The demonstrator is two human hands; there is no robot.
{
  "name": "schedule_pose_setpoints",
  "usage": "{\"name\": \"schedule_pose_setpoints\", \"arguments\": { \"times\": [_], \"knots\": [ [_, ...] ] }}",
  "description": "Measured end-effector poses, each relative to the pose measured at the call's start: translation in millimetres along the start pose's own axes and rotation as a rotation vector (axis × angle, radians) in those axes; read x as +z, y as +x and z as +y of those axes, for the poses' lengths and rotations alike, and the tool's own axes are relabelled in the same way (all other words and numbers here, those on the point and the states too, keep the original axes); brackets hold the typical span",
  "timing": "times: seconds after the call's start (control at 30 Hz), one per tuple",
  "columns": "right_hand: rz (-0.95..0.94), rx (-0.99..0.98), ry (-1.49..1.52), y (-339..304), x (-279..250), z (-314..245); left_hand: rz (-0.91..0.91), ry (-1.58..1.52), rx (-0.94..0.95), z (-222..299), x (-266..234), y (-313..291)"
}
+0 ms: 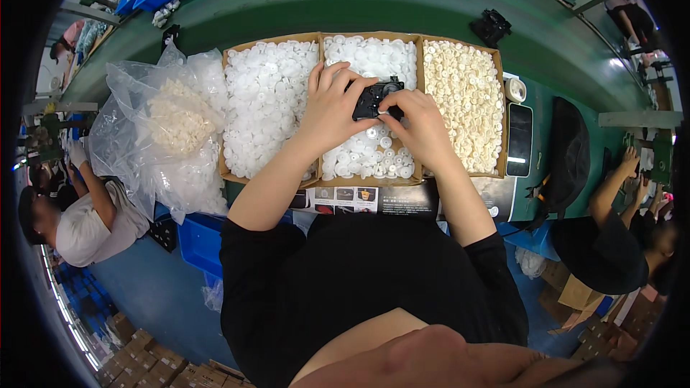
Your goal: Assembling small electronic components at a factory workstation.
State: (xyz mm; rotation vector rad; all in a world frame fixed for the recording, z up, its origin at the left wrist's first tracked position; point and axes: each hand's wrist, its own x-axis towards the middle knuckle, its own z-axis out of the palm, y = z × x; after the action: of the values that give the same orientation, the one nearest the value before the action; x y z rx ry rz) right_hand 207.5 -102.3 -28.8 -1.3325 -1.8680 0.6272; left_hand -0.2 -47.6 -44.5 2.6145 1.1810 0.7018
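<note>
Hands both curled round a black part: left hand [332, 104] grips its left end, right hand [417, 123] pinches the right, white gears [370, 158] just below.

Both hands' fingers [394, 109] hide much of the small black part [372, 99] they hold.

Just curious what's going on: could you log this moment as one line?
left hand: holds small black plastic part | right hand: holds same part | below: cardboard box of white plastic discs
</note>
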Motion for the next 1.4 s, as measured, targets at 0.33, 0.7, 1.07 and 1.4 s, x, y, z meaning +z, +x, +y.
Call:
{"name": "schedule_pose_setpoints", "arguments": {
  "times": [0.33,0.7,1.07,1.4],
  "knots": [
    [-0.084,-0.157,-0.446,-25,-14,-21,-0.003,0.161,-0.046,-14,-78,-14],
    [-0.103,-0.177,-0.549,-30,-7,-20,-0.14,0.35,-0.135,-47,-73,-59],
    [0.023,-0.126,-0.395,-28,-26,-26,-0.03,0.481,-0.218,-45,-58,-55],
    [0.139,-0.12,-0.462,-23,-18,-16,-0.039,0.449,-0.223,-35,-60,-61]
  ]
}}
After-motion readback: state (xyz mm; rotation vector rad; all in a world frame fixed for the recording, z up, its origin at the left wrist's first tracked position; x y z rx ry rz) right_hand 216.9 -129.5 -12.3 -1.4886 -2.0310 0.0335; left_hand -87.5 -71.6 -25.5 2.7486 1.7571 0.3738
